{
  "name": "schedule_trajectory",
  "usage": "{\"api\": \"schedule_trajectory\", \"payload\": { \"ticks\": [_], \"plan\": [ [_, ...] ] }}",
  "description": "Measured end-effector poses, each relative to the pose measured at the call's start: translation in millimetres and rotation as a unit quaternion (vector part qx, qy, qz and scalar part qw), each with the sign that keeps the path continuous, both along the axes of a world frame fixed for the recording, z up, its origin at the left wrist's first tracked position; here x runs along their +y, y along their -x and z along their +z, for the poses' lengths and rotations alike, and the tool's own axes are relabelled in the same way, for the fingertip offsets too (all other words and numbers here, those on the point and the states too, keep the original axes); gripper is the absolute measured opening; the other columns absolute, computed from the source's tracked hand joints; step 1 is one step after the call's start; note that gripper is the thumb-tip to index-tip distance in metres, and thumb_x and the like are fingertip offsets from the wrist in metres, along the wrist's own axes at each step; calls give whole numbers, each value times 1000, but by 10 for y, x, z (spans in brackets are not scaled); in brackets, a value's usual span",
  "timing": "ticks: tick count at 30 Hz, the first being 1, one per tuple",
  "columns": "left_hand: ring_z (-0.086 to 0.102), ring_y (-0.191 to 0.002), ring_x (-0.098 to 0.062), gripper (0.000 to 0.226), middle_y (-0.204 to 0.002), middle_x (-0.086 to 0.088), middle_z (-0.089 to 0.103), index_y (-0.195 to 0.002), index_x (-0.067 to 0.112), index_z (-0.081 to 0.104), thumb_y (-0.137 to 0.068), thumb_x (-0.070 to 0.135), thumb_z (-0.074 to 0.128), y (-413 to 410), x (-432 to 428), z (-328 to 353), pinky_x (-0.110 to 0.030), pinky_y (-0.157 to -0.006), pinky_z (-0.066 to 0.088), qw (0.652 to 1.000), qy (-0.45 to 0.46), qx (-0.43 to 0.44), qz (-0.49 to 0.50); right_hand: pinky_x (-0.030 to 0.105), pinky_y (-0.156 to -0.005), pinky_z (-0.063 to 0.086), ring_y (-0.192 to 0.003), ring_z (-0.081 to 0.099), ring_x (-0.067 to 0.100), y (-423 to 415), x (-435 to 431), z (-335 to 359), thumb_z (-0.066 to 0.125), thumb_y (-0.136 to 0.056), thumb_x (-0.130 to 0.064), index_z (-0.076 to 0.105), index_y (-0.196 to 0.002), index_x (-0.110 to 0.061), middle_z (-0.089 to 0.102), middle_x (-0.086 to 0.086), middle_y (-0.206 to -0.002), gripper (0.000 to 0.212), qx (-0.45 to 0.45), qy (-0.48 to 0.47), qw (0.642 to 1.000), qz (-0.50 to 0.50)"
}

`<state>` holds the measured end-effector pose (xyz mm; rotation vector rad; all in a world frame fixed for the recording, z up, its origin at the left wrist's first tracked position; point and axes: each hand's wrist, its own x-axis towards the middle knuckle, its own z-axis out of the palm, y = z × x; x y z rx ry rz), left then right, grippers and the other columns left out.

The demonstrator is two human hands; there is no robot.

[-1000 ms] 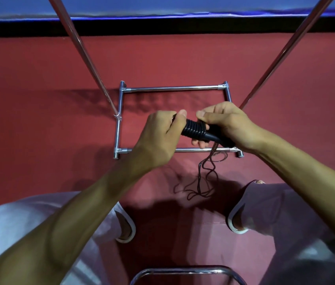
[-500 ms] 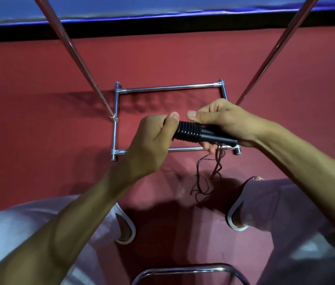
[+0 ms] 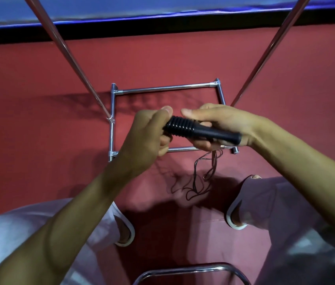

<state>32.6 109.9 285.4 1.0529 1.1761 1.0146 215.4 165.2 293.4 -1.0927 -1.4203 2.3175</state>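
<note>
Left hand: fingers curled round the ribbed end of the black handle, thumb laid on top with its tip toward 2 o'clock.
Right hand: wrapped round the smooth end, thumb stretched toward 9 o'clock over the ribs; the two thumb tips are near each other, not touching.
Black handle: held in the air between both hands, just above picture centre, lying from 10 to 4 o'clock.
Thin cords: dangle at 6 o'clock from under the right hand, in loose loops.
Chrome frame: a rectangle on the red floor behind the hands, near rail partly hidden.
Slanted rods: one at 11 o'clock, one at 1 o'clock.
Curved chrome tube: 6 o'clock, at the bottom edge.
</note>
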Motion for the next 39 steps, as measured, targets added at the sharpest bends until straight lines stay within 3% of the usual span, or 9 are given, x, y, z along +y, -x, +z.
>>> {"api": "schedule_trajectory", "payload": {
  "ticks": [9, 12, 15, 18, 21, 24, 30, 35, 39],
  "plan": [
    [17, -33, -5, 39, -42, 9, 18, -63, 24, 26, -101, 18, 31, 106, 183, -75, -19, -28, 13, 882, 329, -322, 104, 15, -38, 9, -42, 23, 1, 179, 22, -265, 41, -107, -31, 50, -75, -13, 34, -4, -59, 38, 55, 158, 973, -156],
    [21, -30, -8, 32, -41, 6, 21, -61, 20, 27, -89, 7, 34, 174, 206, -125, -20, -28, 14, 828, 386, -382, 138, 22, -40, 26, -43, 34, 9, 217, -45, -396, 70, -94, -17, 58, -79, -13, 48, 0, -61, 20, -54, -126, 964, -226],
    [23, -30, -9, 23, -42, 5, 22, -63, 19, 28, -77, 2, 34, 234, 223, -66, -20, -30, 15, 808, 389, -417, 149, 34, -59, 50, -62, 60, 14, 177, -128, -572, 77, -85, -18, 67, -85, -18, 65, -6, -73, 10, -186, -498, 818, -219],
    [24, -30, -10, 22, -44, 4, 22, -66, 19, 32, -78, 0, 29, 323, 288, -25, -18, -31, 13, 795, 394, -428, 170, 34, -60, 54, -62, 68, 17, 106, -133, -576, 66, -97, -31, 75, -92, -19, 72, -6, -71, 16, -275, -638, 705, -144],
    [23, -29, -11, 38, -45, 5, 21, -65, 18, 33, -100, 9, 21, 395, 340, -69, -20, -29, 13, 774, 419, -437, 185, 19, -45, 44, -41, 59, 11, 198, -115, -435, 57, -105, -25, 71, -86, -4, 70, -1, -63, 31, -116, -263, 944, -164],
    [23, -29, -11, 43, -46, 5, 21, -63, 16, 34, -103, 12, 21, 371, 345, -60, -20, -29, 13, 765, 425, -441, 198, 16, -39, 34, -39, 41, 6, 244, -108, -325, 46, -108, -26, 60, -86, -11, 49, -6, -55, 30, 10, 114, 975, -192],
    [19, -32, -9, 40, -47, 5, 20, -67, 17, 33, -104, 13, 18, 425, 401, -56, -21, -28, 14, 753, 408, -439, 273, 22, -41, 30, -40, 34, 13, 234, -135, -430, 59, -103, -26, 59, -85, -6, 46, -2, -46, 27, -131, -229, 953, -146],
    [18, -33, -8, 43, -46, 5, 20, -66, 17, 33, -107, 17, 21, 415, 419, -124, -19, -28, 14, 750, 405, -425, 306, 42, -65, 54, -71, 68, 34, 138, -184, -543, 49, -96, -46, 64, -88, -21, 71, 0, -70, 30, -372, -581, 721, -66],
    [17, -30, -6, 44, -40, 6, 22, -63, 18, 30, -106, 25, 27, 290, 412, -238, -17, -30, 13, 815, 343, -338, 322, 27, -49, 46, -47, 61, 17, 263, -221, -368, 53, -106, -27, 69, -82, -6, 71, 4, -62, 36, -159, -229, 955, -105]
  ]
}}
